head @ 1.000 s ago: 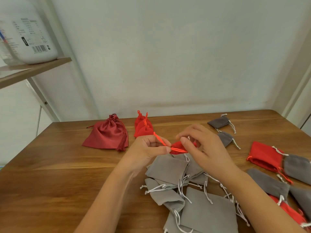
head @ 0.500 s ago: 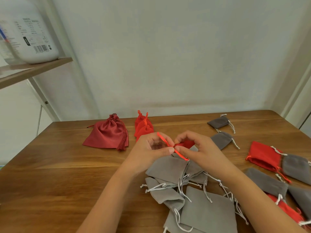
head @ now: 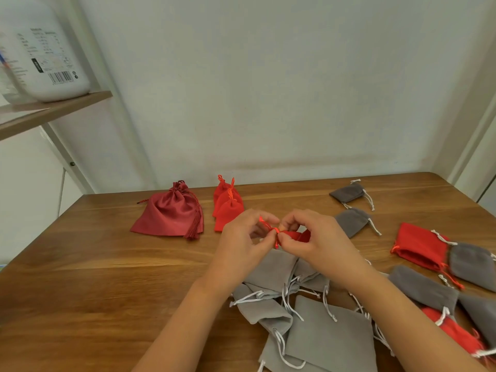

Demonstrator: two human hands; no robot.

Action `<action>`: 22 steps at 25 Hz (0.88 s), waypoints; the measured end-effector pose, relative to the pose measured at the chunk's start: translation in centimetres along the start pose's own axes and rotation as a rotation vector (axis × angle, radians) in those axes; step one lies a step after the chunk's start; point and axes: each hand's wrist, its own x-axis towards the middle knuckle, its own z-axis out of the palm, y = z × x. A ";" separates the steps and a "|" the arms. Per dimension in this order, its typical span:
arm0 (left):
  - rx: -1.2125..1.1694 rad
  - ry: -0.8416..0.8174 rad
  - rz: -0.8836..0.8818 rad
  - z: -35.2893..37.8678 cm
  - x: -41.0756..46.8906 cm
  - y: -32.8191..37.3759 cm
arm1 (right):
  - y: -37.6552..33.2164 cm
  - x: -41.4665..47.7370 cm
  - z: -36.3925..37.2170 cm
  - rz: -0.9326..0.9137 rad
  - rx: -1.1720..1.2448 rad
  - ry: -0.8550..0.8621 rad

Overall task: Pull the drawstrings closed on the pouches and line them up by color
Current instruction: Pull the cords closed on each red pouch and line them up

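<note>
Over the middle of the table I hold a small red pouch (head: 296,234). My right hand (head: 319,240) grips its gathered neck. My left hand (head: 241,237) pinches its orange drawstring (head: 264,224) just left of the neck. Behind my hands, closed bright red pouches (head: 228,208) stand in a line beside a larger dark red satin pouch (head: 171,214). Two closed dark grey pouches (head: 349,193) (head: 353,221) lie at the back right. A heap of open light grey pouches (head: 271,272) lies under my wrists.
More red and grey pouches (head: 418,247) lie mixed at the right edge of the wooden table (head: 94,264). A white jug (head: 40,49) stands on a shelf at the upper left. A white wall runs behind the table.
My hands have come closer together and risen slightly. The drawstring, stretched out between them a second ago, is now short and the pouch's neck is bunched up.
</note>
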 end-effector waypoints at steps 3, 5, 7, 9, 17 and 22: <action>0.083 0.051 0.134 -0.2 0.1 -0.3 | 0.5 0.2 -0.4 0.063 0.230 0.052; 0.096 0.070 0.168 -0.4 0.1 -0.3 | 0.6 0.4 -0.4 0.117 0.393 0.076; 0.129 0.094 0.240 -0.5 0.0 -0.2 | 0.3 0.5 -0.3 0.158 0.570 0.052; 0.126 0.138 0.288 -0.6 0.0 -0.1 | 0.2 0.4 -0.3 0.172 0.702 0.015; 0.049 0.168 0.283 -0.3 0.1 0.2 | 0.1 0.3 -0.8 0.113 0.678 0.049; -0.061 0.189 0.137 0.2 -0.3 0.7 | 0.2 0.4 -0.7 0.028 0.551 0.050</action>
